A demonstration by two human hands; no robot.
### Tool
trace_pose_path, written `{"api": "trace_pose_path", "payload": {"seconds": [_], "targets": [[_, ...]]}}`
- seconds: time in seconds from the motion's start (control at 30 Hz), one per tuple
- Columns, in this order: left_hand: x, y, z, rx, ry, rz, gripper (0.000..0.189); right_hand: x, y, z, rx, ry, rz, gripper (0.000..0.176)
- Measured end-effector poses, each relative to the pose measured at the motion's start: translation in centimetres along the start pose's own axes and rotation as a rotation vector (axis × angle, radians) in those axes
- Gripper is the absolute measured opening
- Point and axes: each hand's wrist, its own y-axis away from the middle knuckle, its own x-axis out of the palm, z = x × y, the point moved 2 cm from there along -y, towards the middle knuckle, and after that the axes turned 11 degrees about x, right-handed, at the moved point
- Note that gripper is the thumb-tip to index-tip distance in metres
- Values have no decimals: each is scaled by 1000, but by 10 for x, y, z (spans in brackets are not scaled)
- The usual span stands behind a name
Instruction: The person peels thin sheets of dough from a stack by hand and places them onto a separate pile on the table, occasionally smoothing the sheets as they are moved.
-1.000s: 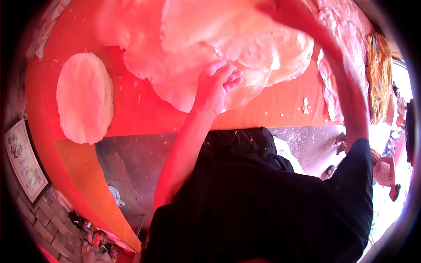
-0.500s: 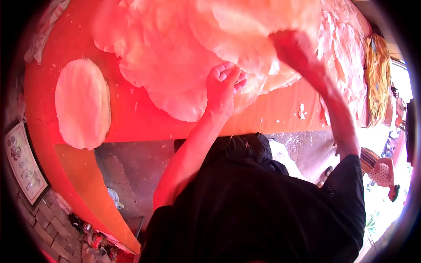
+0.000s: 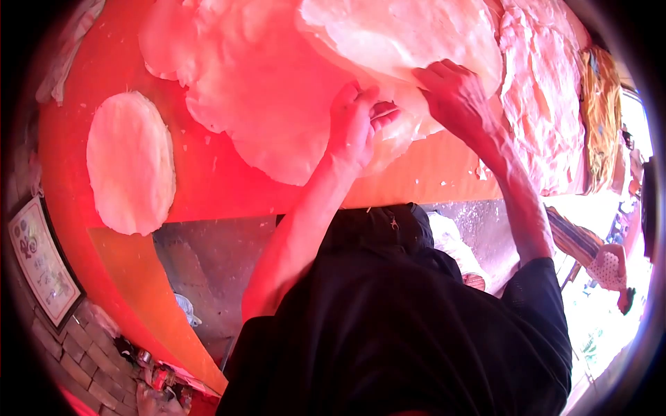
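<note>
Thin, pale, floppy round sheets with ragged edges overlap in a broad layer (image 3: pixel 270 104) on the red-lit table. On top, a paler sheet (image 3: pixel 409 35) lies at the upper middle, its near edge slightly raised. My right hand (image 3: pixel 458 97) grips that near edge, fingers bent over it. My left hand (image 3: pixel 357 125) is just to the left, over the layer's front edge, with its fingers curled in. What those fingers hold, if anything, is hidden. Away to the left sits an oval stack (image 3: pixel 130 163) of similar sheets.
More crumpled sheets (image 3: pixel 541 97) cover the table's right end, beside a yellow-brown cloth (image 3: pixel 601 118). Small scraps lie along the table's front edge (image 3: pixel 416 187). A framed picture (image 3: pixel 45 260) leans by bricks at lower left. A person in a dotted garment (image 3: pixel 609 267) is at far right.
My right hand has come down and nearer my left hand, with the top sheet, blurred before, now settled lower on the layer. My left hand has turned slightly, its fingers still curled.
</note>
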Motion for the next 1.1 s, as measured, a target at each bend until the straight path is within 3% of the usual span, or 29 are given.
{"api": "trace_pose_path", "payload": {"seconds": [0.13, 0.17, 0.3, 0.33, 0.37, 0.4, 0.47, 0.53, 0.6, 0.7, 0.8, 0.83, 0.87, 0.97, 1.0, 1.1], "targets": [[-3, -3, -9, 19, 103, 138, 14, 11, 21, 21, -18, -83, 8, 47], [-9, -7, -9, 25, 130, 148, 17, 9, 26, 23, 23, -92, 11, 49], [-4, -5, -19, 25, 199, 175, 28, 26, 24, -17, 88, 33, -78, 38], [-2, 1, -25, 41, 178, 171, 30, 14, 15, -16, 179, 62, 18, 33], [-2, 5, -30, 57, 154, 171, 31, 12, 6, -36, 113, 24, -71, 27], [-8, 7, -31, 25, 125, 138, 34, 5, -3, -69, 170, -220, -79, 19], [-22, 23, -38, 25, -80, 38, 33, -87, -46, -46, 273, -79, -128, 10], [-40, 42, -46, 52, -217, -66, 31, -146, -80, 13, 97, 301, -597, 5], [-68, 57, -54, 121, -284, -180, 28, -149, -93, 35, -21, 386, -715, 5], [-104, 68, -67, 253, -226, -389, 24, -106, -97, 50, -95, 73, -361, 5], [-124, 69, -70, 236, -104, -398, 23, -36, -71, 66, -163, -232, 21, 5], [-126, 68, -71, 234, -55, -385, 23, 13, -62, 47, -123, -81, 154, 3], [-130, 69, -70, 224, -31, -386, 25, 33, -56, 44, -179, 34, 174, 6], [-132, 78, -72, 274, -78, -391, 27, 15, -68, 43, -206, 310, 61, 25], [-133, 82, -72, 285, -130, -454, 28, -11, -77, 46, -157, -178, -47, 27], [-136, 79, -80, 309, -223, -542, 29, -15, -75, 94, -224, -92, -116, 18]]}}
